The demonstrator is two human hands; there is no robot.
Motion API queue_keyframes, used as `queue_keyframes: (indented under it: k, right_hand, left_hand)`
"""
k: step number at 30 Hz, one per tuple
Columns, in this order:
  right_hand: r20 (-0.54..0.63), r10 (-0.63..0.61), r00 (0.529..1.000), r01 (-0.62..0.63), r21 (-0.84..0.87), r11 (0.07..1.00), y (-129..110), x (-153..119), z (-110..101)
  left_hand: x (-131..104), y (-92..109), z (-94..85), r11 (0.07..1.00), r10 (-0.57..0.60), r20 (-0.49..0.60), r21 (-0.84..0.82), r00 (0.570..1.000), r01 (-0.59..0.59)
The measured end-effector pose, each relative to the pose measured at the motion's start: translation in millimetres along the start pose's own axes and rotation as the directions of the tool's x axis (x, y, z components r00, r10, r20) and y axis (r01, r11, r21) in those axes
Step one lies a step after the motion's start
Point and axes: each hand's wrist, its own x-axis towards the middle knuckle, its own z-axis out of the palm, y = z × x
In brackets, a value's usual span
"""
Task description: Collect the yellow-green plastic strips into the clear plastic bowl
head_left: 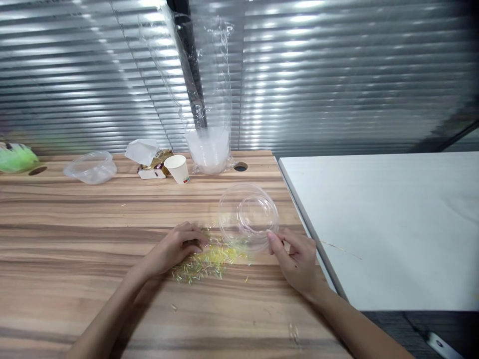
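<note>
Loose, short yellow-green tube-like pieces (pixel 213 259) lie in a spread-out heap on the wood-grain table. My left hand (pixel 183 244) rests at the heap's left edge, its fingers loosely bent and the thumb a little apart, with no held thing visible. With thumb and fingers my right hand (pixel 294 257) pinches the rim of a clear plastic bowl (pixel 258 212). That bowl is tilted, its lower edge over the far side of the heap, and some pieces show through its wall.
At the back stand a clear container (pixel 92 169), a tissue pack (pixel 153 167), a paper cup (pixel 177 168) and bagged stacked plastic bowls (pixel 209 149). A green bag (pixel 17 157) lies far left. A white table (pixel 381 224) adjoins at right.
</note>
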Motion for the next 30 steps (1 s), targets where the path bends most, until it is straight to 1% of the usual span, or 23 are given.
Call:
queue_keyframes:
  k: [3, 5, 9, 15, 18, 21, 23, 25, 27, 30]
  right_hand:
    - [-0.005, -0.015, 1.0, 0.015, -0.005, 1.0, 1, 0, 1]
    - [-0.004, -0.018, 1.0, 0.018, -0.005, 1.0, 2, 0, 1]
    - [0.012, 0.005, 1.0, -0.005, -0.004, 1.0, 4, 0, 2]
    - [0.009, -0.001, 1.0, 0.001, -0.009, 1.0, 8, -4, 7]
    - [0.011, -0.019, 1.0, 0.019, -0.008, 1.0, 10, -5, 9]
    - [0.012, -0.048, 0.999, 0.048, -0.009, 0.999, 10, -5, 10]
    - [0.016, -0.086, 0.996, 0.086, -0.007, 0.996, 9, -3, 10]
    - [0.022, -0.129, 0.991, 0.129, 0.001, 0.992, 7, -2, 9]
    - [0.03, -0.177, 0.984, 0.177, 0.011, 0.984, 5, -1, 9]
    - [0.051, -0.231, 0.972, 0.23, 0.026, 0.973, 3, -2, 10]
  left_hand:
    - [-1, -1, -6.7, 1.0, -0.024, -0.003, 0.016, 1.0, 0.024]
    - [-1, -1, -7.2, 0.999, -0.029, -0.012, 0.027, 0.999, 0.03]
    - [1, 2, 1.6, 0.999, -0.028, -0.024, 0.038, 0.999, 0.028]
    - [2, 2, 17.1, 0.996, 0.025, -0.1, 0.083, 0.995, -0.017]
    - [3, 2, 20.0, 0.993, 0.054, -0.106, 0.106, 0.993, -0.043]
    - [5, 4, 19.3, 0.99, 0.077, -0.127, 0.13, 0.989, -0.061]
    - [6, 6, 15.7, 0.991, 0.093, -0.179, 0.113, 0.979, -0.073]
    - [6, 8, 9.4, 0.994, 0.092, -0.267, 0.086, 0.959, -0.071]
    - [5, 10, 1.7, 0.997, 0.065, -0.374, 0.065, 0.925, -0.043]
    - [3, 17, -5.4, 0.998, 0.047, -0.512, 0.06, 0.858, -0.019]
